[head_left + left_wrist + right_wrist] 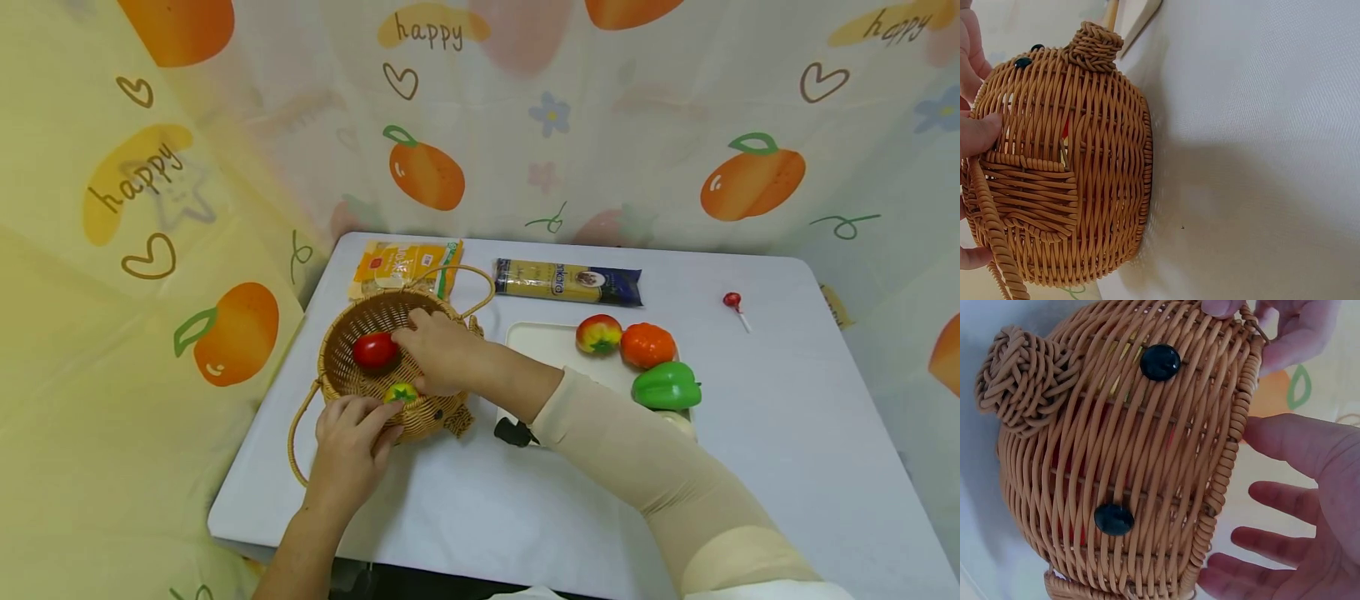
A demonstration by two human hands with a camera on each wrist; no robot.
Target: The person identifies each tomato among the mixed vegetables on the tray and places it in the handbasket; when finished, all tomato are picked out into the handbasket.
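A wicker basket (420, 427) with a woven snout and dark button eyes stands on the left part of the table. In it lie a smooth red tomato-like piece (375, 351) and a yellow piece with a green leafy top (401, 392). My left hand (348, 442) holds the basket's near rim, its thumb (982, 132) against the outer wall. Over the basket's right rim reaches my right hand (442, 350), fingers down inside. In the right wrist view that hand (1335, 481) has spread fingers beside the rim and grips nothing visible.
Right of the basket, a white tray (540, 337) bears a red-yellow fruit (598, 333), an orange pumpkin (648, 345) and a green bell pepper (666, 386). A black object (514, 432) lies by its near edge. Behind are an orange packet (405, 265), a pasta pack (567, 282) and a lollipop (732, 300).
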